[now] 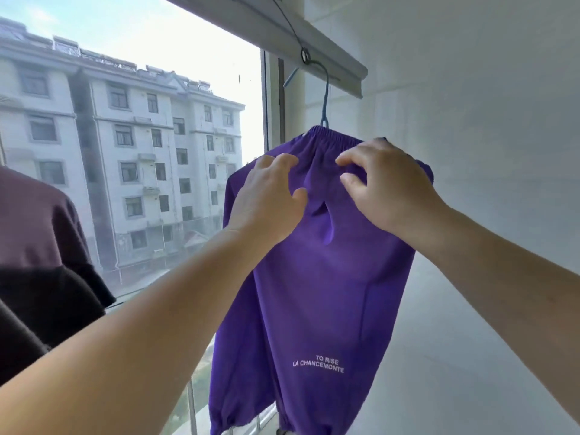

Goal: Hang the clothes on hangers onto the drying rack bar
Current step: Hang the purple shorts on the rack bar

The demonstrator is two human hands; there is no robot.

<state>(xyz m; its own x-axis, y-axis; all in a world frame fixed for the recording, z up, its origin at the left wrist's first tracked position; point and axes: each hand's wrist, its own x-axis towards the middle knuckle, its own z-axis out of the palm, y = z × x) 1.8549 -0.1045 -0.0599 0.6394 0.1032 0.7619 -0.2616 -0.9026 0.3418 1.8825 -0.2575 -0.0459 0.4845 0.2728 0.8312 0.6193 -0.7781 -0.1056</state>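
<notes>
Purple trousers with white lettering hang over a blue hanger. The hanger's hook sits on the grey drying rack bar overhead, near the bar's right end. My left hand lies on the cloth at the left side just below the waistband, fingers spread. My right hand rests over the right side of the waistband, thumb and forefinger slightly apart against the fabric. The hanger's arms are hidden under the trousers.
A dark maroon garment hangs at the far left. A thin cable with a ring runs along the bar by the hook. The window is straight ahead and a white wall stands close on the right.
</notes>
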